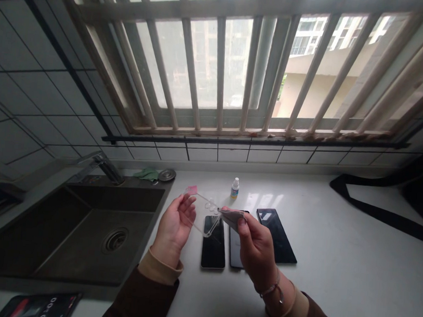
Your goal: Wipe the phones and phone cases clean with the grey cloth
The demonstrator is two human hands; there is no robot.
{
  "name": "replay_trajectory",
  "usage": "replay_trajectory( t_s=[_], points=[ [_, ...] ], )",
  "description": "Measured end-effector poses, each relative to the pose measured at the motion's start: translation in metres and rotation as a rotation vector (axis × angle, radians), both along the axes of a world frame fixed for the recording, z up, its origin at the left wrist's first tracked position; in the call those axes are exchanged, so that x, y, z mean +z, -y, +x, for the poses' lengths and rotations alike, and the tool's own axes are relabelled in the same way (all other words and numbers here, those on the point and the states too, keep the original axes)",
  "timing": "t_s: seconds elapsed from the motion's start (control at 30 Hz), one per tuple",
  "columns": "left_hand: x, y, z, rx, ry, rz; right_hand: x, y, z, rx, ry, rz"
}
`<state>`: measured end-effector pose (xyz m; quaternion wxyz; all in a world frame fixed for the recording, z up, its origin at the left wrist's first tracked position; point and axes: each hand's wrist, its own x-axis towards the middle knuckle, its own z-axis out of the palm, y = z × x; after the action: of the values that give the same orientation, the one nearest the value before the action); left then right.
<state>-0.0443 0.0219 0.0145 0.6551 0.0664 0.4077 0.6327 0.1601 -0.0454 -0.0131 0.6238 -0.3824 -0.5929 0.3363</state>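
Note:
My left hand (178, 219) has its fingers curled around the edge of a clear phone case (206, 235), whose see-through frame and round camera holes show above the counter. A folded grey cloth (232, 217) is pinched between the thumb and fingers of my right hand (258, 244), its tip at the case's right side; whether they touch I cannot tell. Below the case a black phone (213, 250) lies flat. Beside it is a second dark phone (236, 252), partly hidden by my right hand. Further right lies a larger dark slab, perhaps a tablet (278, 235).
A small white-capped bottle (235, 189) stands at the back of the white counter (351, 284). Near it is a pink piece (191, 190). The sink (79, 236) with its faucet (107, 168) lies left, a green cloth (147, 174) behind it. A black strap (370, 208) rests right.

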Motion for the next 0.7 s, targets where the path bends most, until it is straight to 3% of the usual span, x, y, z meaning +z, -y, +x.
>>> replay_trajectory(
  t_s=[0.1,0.2,0.33,0.53,0.7],
  points=[
    [0.0,0.003,0.006,0.056,-0.014,0.036,-0.001,-0.005,0.002,-0.169,0.006,-0.045],
    [-0.001,0.006,0.014,0.053,-0.054,0.053,-0.002,-0.009,0.002,-0.229,0.069,-0.059],
    [-0.005,0.006,0.015,0.106,-0.057,0.064,-0.003,-0.007,-0.002,-0.166,0.154,-0.034],
    [0.0,0.001,0.001,0.22,-0.082,0.07,0.0,-0.001,-0.008,0.062,0.255,0.036],
    [0.008,0.003,-0.001,0.172,-0.117,0.103,-0.002,-0.005,-0.004,0.022,0.229,0.005]
  ],
)
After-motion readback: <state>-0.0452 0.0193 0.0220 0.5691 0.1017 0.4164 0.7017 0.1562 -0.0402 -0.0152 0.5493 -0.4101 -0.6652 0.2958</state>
